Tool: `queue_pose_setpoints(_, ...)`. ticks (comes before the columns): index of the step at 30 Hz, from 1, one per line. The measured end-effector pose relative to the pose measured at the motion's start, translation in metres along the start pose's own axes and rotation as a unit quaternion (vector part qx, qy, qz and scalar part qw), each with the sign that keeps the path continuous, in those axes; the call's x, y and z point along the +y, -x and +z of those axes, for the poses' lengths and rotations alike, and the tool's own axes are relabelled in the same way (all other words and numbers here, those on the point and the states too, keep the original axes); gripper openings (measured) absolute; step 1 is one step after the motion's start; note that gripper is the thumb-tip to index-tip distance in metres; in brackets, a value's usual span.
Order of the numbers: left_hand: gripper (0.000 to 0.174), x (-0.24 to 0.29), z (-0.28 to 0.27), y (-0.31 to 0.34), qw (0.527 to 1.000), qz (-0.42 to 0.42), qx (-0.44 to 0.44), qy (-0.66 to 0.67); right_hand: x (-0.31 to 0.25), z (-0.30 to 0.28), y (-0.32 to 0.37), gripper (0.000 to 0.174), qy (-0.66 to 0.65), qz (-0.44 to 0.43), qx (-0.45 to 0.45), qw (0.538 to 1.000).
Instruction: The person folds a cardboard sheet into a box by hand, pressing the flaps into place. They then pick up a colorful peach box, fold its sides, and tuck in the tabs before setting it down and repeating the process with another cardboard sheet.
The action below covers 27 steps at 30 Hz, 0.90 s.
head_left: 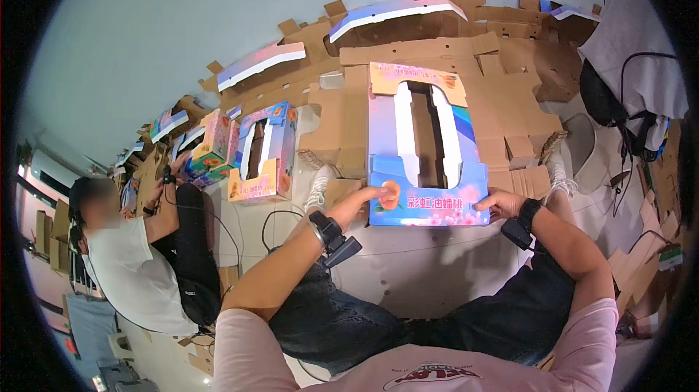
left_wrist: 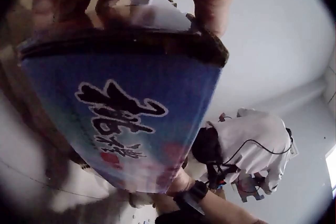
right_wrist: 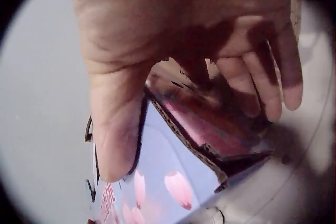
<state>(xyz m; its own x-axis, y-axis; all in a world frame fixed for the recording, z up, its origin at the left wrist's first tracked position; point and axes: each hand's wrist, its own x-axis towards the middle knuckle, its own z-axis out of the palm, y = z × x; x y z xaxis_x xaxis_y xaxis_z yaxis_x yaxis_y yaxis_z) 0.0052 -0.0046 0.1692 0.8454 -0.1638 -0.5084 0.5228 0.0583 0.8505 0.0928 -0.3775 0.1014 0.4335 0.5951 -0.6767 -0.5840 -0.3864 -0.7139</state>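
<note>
Okay, so the printed fruit box [head_left: 466,177] is sitting between the person's legs [head_left: 328,290], window side up. Both hands are gripping it: left hand [head_left: 357,202] on the near left corner, right hand [head_left: 502,204] on the near right, thumbs pressing on the blue front panel [head_left: 437,206]. Can't tell what's taking its weight underneath. My worry: the right fingers are looking pretty straight, so a hard thumb push could be denting the panel or popping it loose. Unfolded cardboard [head_left: 517,100] is lying around the far end, maybe snagging an edge. Another windowed box [head_left: 258,182] is standing to the left, near a second person [head_left: 135,261].
</note>
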Motion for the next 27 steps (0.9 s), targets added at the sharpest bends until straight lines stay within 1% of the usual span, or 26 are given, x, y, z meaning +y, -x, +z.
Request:
queue_pose_setpoints(1, 0.057, -0.001, -0.003, 0.0, 0.999, -0.042, -0.024, 0.004, -0.002, 0.002, 0.001, 0.078, 0.006, 0.0, -0.008, 1.0)
queue_pose_setpoints(2, 0.057, -0.005, -0.008, -0.004, 0.999, -0.043, -0.022, 0.004, -0.003, 0.004, 0.001, 0.078, 0.006, 0.001, -0.01, 1.0)
queue_pose_setpoints(4, 0.063, -0.024, -0.023, -0.018, 0.993, 0.031, -0.013, -0.111, -0.005, 0.01, 0.0, 0.082, 0.045, -0.001, 0.02, 0.999)
queue_pose_setpoints(5, 0.063, -0.037, -0.03, -0.027, 0.993, 0.031, -0.013, -0.111, -0.008, 0.014, 0.001, 0.082, 0.046, -0.001, 0.02, 0.999)
queue_pose_setpoints(6, 0.065, -0.052, -0.039, -0.036, 0.984, 0.071, 0.017, -0.162, -0.011, 0.019, 0.002, 0.086, 0.053, -0.002, 0.024, 0.998)
queue_pose_setpoints(7, 0.068, -0.055, -0.041, -0.037, 0.969, 0.111, 0.048, -0.213, -0.012, 0.022, 0.003, 0.09, 0.061, -0.003, 0.028, 0.998)
queue_pose_setpoints(8, 0.068, -0.057, -0.042, -0.038, 0.969, 0.112, 0.048, -0.213, -0.012, 0.023, 0.004, 0.09, 0.061, -0.004, 0.028, 0.998)
queue_pose_setpoints(10, 0.073, -0.05, -0.034, -0.032, 0.977, 0.133, 0.057, -0.156, -0.011, 0.023, 0.003, 0.093, 0.074, -0.001, 0.039, 0.997)
queue_pose_setpoints(14, 0.069, -0.044, -0.033, -0.029, 0.979, 0.165, 0.043, -0.115, -0.014, 0.024, 0.007, 0.094, 0.073, -0.001, 0.035, 0.997)
queue_pose_setpoints(16, 0.064, -0.041, -0.039, -0.028, 0.988, 0.109, 0.044, -0.098, -0.014, 0.022, 0.007, 0.094, 0.073, -0.005, 0.035, 0.997)
queue_pose_setpoints(17, 0.064, -0.041, -0.038, -0.028, 0.988, 0.109, 0.043, -0.1, -0.014, 0.021, 0.008, 0.094, 0.071, -0.005, 0.036, 0.997)
queue_pose_setpoints(19, 0.058, -0.042, -0.036, -0.024, 0.989, 0.093, 0.072, -0.091, -0.013, 0.02, 0.007, 0.093, 0.071, -0.003, 0.035, 0.997)
queue_pose_setpoints(23, 0.063, -0.044, -0.037, -0.03, 0.991, 0.082, 0.048, -0.091, -0.017, 0.022, 0.01, 0.092, 0.068, -0.003, 0.034, 0.997)
queue_pose_setpoints(25, 0.071, -0.046, -0.033, -0.033, 0.978, 0.165, 0.038, -0.12, -0.015, 0.021, 0.007, 0.091, 0.069, -0.002, 0.034, 0.997)
queue_pose_setpoints(26, 0.071, -0.046, -0.033, -0.035, 0.978, 0.164, 0.038, -0.12, -0.016, 0.02, 0.007, 0.091, 0.069, -0.002, 0.034, 0.997)
queue_pose_setpoints(27, 0.075, -0.043, -0.03, -0.033, 0.975, 0.172, 0.046, -0.137, -0.016, 0.019, 0.007, 0.091, 0.069, 0.0, 0.032, 0.997)
